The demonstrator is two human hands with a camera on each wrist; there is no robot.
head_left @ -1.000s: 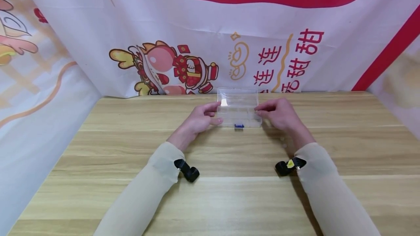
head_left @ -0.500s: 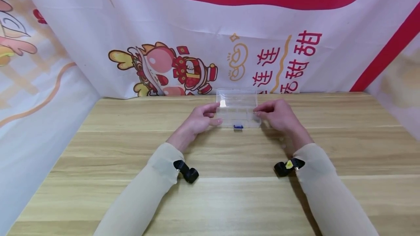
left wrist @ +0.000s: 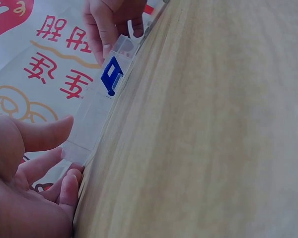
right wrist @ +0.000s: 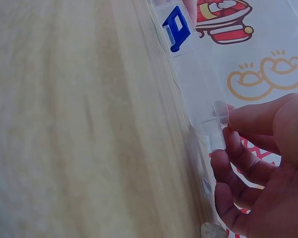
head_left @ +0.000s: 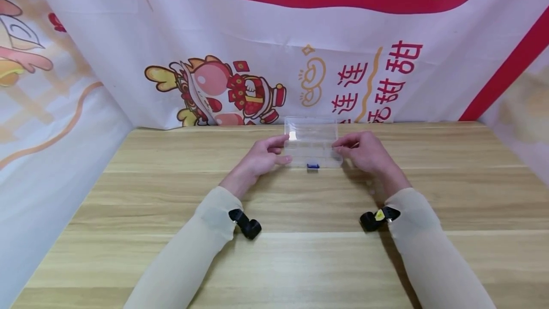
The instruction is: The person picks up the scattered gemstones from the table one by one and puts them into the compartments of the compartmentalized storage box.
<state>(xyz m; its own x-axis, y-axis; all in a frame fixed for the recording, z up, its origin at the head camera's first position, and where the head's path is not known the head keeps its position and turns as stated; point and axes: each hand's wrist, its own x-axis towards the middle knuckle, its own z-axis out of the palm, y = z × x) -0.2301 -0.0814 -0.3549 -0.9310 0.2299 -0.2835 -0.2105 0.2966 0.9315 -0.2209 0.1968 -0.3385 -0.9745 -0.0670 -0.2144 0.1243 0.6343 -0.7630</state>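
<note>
A clear plastic compartment box (head_left: 313,150) with a blue latch (head_left: 313,166) sits at the back of the table, its see-through lid (head_left: 315,128) raised behind it. My left hand (head_left: 260,157) holds the box's left end, thumb near the front corner and index finger farther back. At the right end, my right hand (head_left: 364,150) pinches the box's wall between thumb and index finger, the other fingers curled beside it. In the right wrist view, a small roundish translucent shape (right wrist: 220,109) shows at the thumb tip; I cannot tell what it is.
Several small clear pieces (head_left: 371,186) lie on the wooden table (head_left: 300,261) by the right wrist; one pale piece (right wrist: 212,230) shows below the right fingers. A printed white and red cloth (head_left: 240,23) hangs right behind the box. Both sleeves carry black wrist cameras.
Both hands and the box keep their places and grip; only the head view shifts slightly.
</note>
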